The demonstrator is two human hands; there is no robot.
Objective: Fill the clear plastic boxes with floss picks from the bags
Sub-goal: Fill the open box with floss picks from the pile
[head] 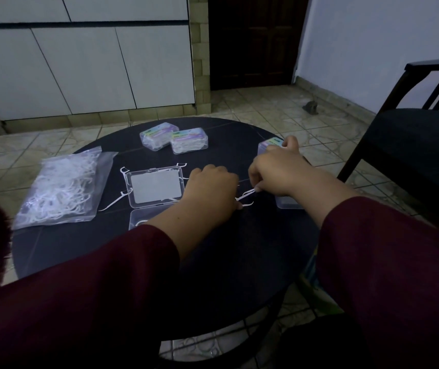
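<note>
Floss picks [245, 198]: a few white picks between the two hands on the dark round table [85, 243], long axes running roughly from lower left to upper right, handle ends toward the right hand; which end carries the floss bow is too small to tell

Right hand [277, 173]: fingers curled, tips pinching the upper end of one pick

Left hand [211, 191]: knuckles up, fingers curled down over the lower ends of the picks; whether it actually grips them cannot be told

Open clear box [155, 187]: just left of the left hand, lid flat toward the person, long axis left to right, white card inside; loose picks [115, 202] lie around its rim, pointing various ways

Bag of picks [62, 189]: clear plastic, full, at the table's left edge, long axis running away from the person

Two closed filled boxes [174, 139]: far side of the table, touching each other

Further clear boxes [270, 145]: behind the right hand, largely hidden

Dark chair [412, 139]: right of the table, on the tiled floor [266, 102]
</note>
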